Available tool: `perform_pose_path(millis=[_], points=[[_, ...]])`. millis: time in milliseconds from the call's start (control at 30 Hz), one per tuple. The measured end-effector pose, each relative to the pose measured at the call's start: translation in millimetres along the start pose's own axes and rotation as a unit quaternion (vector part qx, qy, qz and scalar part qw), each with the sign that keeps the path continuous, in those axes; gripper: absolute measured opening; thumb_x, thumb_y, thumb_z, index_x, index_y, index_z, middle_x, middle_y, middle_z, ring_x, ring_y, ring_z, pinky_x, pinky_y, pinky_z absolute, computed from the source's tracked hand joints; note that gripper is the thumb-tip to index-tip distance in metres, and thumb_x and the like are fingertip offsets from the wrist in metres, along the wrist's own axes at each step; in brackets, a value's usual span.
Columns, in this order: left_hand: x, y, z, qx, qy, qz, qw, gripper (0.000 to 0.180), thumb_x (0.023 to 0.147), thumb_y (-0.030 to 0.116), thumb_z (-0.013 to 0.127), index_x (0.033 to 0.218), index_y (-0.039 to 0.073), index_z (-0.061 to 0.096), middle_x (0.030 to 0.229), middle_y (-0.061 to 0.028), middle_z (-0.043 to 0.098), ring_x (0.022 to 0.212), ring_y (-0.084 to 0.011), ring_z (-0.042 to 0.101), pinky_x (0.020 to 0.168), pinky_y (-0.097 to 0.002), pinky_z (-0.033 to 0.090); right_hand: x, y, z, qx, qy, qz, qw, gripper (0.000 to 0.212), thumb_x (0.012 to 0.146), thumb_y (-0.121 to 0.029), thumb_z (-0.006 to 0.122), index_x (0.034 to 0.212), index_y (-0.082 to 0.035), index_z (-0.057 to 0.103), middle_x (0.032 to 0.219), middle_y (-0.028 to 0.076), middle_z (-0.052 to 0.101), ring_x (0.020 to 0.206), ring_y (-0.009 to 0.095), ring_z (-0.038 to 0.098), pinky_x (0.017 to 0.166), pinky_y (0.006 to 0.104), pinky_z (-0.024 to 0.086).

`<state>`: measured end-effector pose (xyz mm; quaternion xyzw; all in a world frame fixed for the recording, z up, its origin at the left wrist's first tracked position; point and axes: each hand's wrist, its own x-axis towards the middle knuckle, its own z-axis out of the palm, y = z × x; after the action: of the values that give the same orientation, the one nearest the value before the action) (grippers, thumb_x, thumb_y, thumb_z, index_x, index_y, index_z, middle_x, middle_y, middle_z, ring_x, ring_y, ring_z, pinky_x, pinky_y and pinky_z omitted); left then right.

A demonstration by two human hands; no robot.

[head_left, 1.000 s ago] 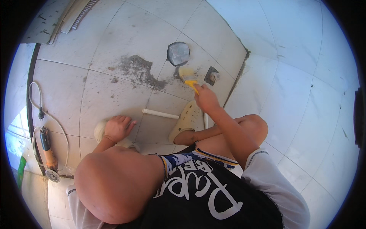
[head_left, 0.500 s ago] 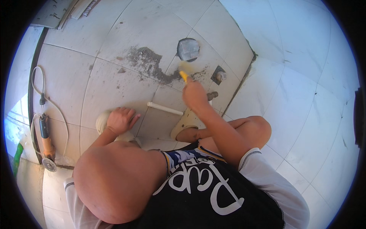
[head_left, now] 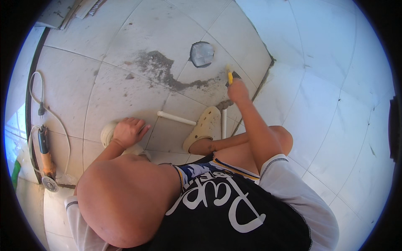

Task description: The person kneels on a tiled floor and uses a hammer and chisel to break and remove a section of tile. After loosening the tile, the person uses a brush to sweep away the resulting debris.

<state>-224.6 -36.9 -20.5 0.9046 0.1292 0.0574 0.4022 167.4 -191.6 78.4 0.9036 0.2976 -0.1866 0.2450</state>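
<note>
My right hand (head_left: pixel 238 90) is closed round the yellow handle of a small brush (head_left: pixel 230 78). The pale, slightly blurred bristles are over the floor tile beside a small dark square opening (head_left: pixel 236 75), which the hand and brush partly cover. A curved streak of grey cement debris (head_left: pixel 165 69) runs over the tiles to the left of the brush. Beyond it, a round hole (head_left: pixel 202 54) in the tile is filled with greyish plastic-like material. My left hand (head_left: pixel 129 130) hangs loosely above my left clog (head_left: pixel 108 134), fingers relaxed and thumb apart, holding nothing.
Two white pipes lie near my right clog (head_left: pixel 205 125): one pipe (head_left: pixel 176 118) to its left, another pipe (head_left: pixel 224 123) to its right. An angle grinder (head_left: pixel 47 161) with its cord rests at the far left. The tiled wall (head_left: pixel 318 83) rises on the right.
My right hand has moved right with the brush, from the debris streak to the square opening. My left hand stays by the left clog. The whole view has shifted slightly.
</note>
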Motion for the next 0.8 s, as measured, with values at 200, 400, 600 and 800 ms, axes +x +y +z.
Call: perform_pose_path(millis=[200,400,600,800], points=[[1.5,1.6,-1.7,0.010,-0.004,0.005,1.000,0.028,0.089,0.030,0.065,0.071,0.011,0.054,0.065,-0.0052,0.058,0.064,-0.0244,0.060,0.059,-0.0368,0.048,-73.6,-84.5,13.7,0.071,-0.103,-0.122,0.985,0.023,0.086,-0.010,0.052,0.099,0.007,0.059,0.088,0.027,0.066,0.082,0.042,0.066,0.073,0.0490,0.053],[-6.3,-10.5,10.7,0.005,-0.005,0.014,1.000,0.023,0.088,0.036,0.065,0.082,0.015,0.058,0.063,-0.0075,0.059,0.057,-0.0271,0.059,0.052,-0.0401,0.047,-112.6,-147.5,-33.1,0.242,-0.074,-0.134,0.958,0.025,0.090,-0.013,0.051,0.105,0.006,0.056,0.086,0.028,0.065,0.080,0.044,0.064,0.073,0.0512,0.051],[-15.8,-20.1,30.1,-0.025,0.017,0.017,0.999,0.030,0.088,0.045,0.064,0.103,0.019,0.067,0.071,-0.0121,0.066,0.051,-0.0343,0.061,0.042,-0.0472,0.048,-74.7,-53.4,-49.9,0.123,-0.050,-0.062,0.989,0.024,0.088,-0.013,0.055,0.105,0.004,0.059,0.086,0.027,0.066,0.087,0.041,0.065,0.077,0.0500,0.052],[-7.4,-8.6,13.8,-0.003,-0.017,0.003,1.000,0.022,0.089,0.035,0.064,0.086,0.013,0.061,0.071,-0.0089,0.062,0.060,-0.0299,0.061,0.054,-0.0420,0.049,-49.1,-34.3,0.5,-0.060,-0.236,-0.037,0.969,0.029,0.084,-0.016,0.057,0.103,0.006,0.060,0.083,0.025,0.067,0.089,0.041,0.066,0.079,0.0472,0.052]])
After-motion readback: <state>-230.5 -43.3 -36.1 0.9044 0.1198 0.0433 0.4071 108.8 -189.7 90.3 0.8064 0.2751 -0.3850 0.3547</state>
